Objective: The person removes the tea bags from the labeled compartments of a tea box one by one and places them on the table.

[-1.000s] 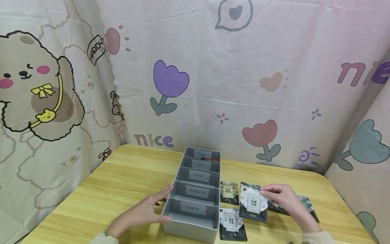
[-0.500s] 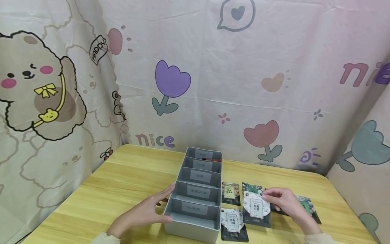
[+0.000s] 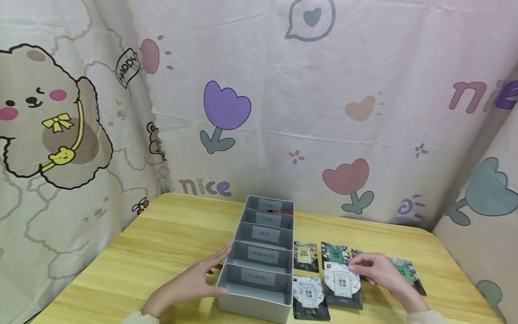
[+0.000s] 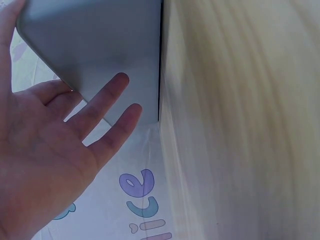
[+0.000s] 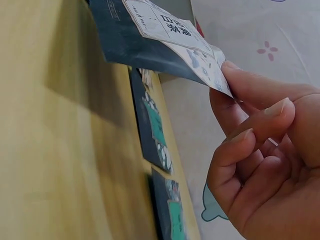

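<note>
My right hand [image 3: 380, 272] pinches the upper right corner of a white and black tea packet [image 3: 342, 285] between thumb and forefinger. In the right wrist view that packet [image 5: 145, 40] is raised off the table and tilted. My left hand [image 3: 190, 281] touches the left side of a grey divided storage box [image 3: 252, 309], thumb at its near left corner. Its fingers [image 4: 102, 102] are spread and fairly straight in the left wrist view. A matching white packet [image 3: 309, 297] lies beside the box, left of the held one.
Right of the box lie a yellow-labelled packet [image 3: 306, 257], a green-labelled packet [image 3: 335, 253] and another green-labelled packet [image 3: 408, 272]. A further packet is partly hidden behind my right hand. Something red [image 3: 282, 211] shows in the farthest compartment. A printed curtain [image 3: 267, 112] hangs behind the table [image 3: 174, 225].
My right hand has brought the white packet slightly nearer and to the right, uncovering the green-labelled packet behind it. The left hand and the box have stayed put.
</note>
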`<control>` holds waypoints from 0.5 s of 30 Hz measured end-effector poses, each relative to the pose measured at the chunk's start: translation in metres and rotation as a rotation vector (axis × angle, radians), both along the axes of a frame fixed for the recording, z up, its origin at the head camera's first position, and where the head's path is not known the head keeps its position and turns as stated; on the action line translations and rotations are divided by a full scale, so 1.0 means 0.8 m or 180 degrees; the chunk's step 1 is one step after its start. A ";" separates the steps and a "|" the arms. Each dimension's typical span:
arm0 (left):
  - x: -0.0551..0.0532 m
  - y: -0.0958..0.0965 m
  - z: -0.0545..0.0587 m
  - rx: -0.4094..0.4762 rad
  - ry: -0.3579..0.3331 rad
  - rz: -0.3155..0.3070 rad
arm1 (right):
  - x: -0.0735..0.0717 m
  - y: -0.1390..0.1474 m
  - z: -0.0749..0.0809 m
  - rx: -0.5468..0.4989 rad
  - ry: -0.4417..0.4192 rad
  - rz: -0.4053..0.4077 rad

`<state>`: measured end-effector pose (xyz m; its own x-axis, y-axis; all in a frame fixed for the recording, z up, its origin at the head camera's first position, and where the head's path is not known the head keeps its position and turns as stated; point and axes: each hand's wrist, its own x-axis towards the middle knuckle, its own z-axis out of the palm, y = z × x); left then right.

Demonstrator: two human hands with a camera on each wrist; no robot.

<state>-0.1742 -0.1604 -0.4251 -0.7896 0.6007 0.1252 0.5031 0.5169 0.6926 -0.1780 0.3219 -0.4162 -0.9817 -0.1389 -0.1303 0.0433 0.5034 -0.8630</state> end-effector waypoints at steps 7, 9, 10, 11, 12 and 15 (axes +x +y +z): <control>0.001 0.000 0.002 0.0008 -0.0033 0.0025 | 0.009 0.010 -0.009 -0.0002 -0.0011 0.0118; 0.001 0.000 0.003 0.0003 -0.0039 0.0030 | 0.012 0.012 -0.010 0.0017 -0.0022 0.0129; 0.002 0.000 0.003 0.0002 -0.0038 0.0034 | 0.012 0.013 -0.011 0.0009 -0.0044 0.0134; 0.002 0.000 0.003 0.0001 -0.0040 0.0037 | 0.012 0.014 -0.012 -0.0011 -0.0070 0.0147; 0.002 0.000 0.003 -0.0002 -0.0038 0.0042 | 0.012 0.015 -0.012 -0.0028 -0.0092 0.0172; 0.002 0.000 0.001 0.0001 -0.0016 0.0054 | 0.011 0.015 -0.014 -0.0053 -0.0179 0.0264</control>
